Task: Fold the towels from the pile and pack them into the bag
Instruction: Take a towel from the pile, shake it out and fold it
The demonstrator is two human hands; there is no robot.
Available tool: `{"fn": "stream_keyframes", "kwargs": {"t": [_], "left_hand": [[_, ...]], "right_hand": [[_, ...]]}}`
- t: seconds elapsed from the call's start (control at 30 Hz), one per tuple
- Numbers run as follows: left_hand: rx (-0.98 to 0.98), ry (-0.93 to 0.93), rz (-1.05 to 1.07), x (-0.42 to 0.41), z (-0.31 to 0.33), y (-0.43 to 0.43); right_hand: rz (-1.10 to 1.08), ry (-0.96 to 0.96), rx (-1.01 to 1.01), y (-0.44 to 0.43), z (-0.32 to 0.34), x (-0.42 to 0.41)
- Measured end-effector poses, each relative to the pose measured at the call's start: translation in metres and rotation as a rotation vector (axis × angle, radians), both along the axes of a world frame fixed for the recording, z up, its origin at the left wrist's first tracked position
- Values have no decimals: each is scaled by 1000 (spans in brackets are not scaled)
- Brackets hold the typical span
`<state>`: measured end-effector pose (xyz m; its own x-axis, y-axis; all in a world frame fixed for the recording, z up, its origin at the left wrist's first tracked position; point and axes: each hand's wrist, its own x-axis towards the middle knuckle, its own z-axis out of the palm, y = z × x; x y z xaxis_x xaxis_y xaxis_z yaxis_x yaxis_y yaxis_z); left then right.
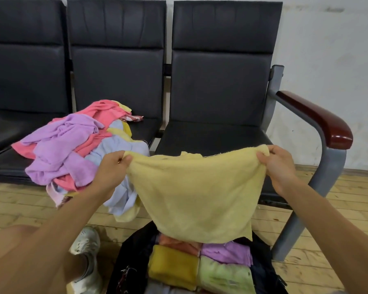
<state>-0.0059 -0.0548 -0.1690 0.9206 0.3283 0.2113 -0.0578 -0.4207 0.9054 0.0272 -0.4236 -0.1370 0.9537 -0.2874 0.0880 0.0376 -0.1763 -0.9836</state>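
Note:
I hold a pale yellow towel (198, 192) spread out in the air in front of the seats. My left hand (112, 168) pinches its upper left corner and my right hand (276, 164) grips its upper right corner. The towel hangs down over an open black bag (132, 259) on the floor. Inside the bag lie folded towels: a mustard one (173, 266), a light green one (225, 276), a purple one (227, 251) and an orange one behind. A loose pile of pink, purple, light blue and yellow towels (72, 149) sits on the middle seat at the left.
A row of black padded seats (217, 81) stands against a white wall, with a grey metal frame and a dark red armrest (319, 119) at the right. The floor is wooden planks. My leg and a white shoe (86, 245) are at the lower left beside the bag.

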Motion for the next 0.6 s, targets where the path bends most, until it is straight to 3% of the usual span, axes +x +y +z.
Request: {"fn": "stream_keyframes", "kwargs": {"t": [0.1, 0.3, 0.43, 0.6], "left_hand": [[-37, -12, 35, 3, -2, -1], [119, -88, 34, -2, -1, -15], [-6, -108, 100, 3, -2, -18], [-403, 58, 130, 7, 1, -20]], "right_hand": [[-33, -25, -163, 3, -4, 5], [-47, 3, -301, 0, -12, 8], [-60, 47, -162, -1, -12, 8], [58, 112, -81, -3, -9, 6]]}}
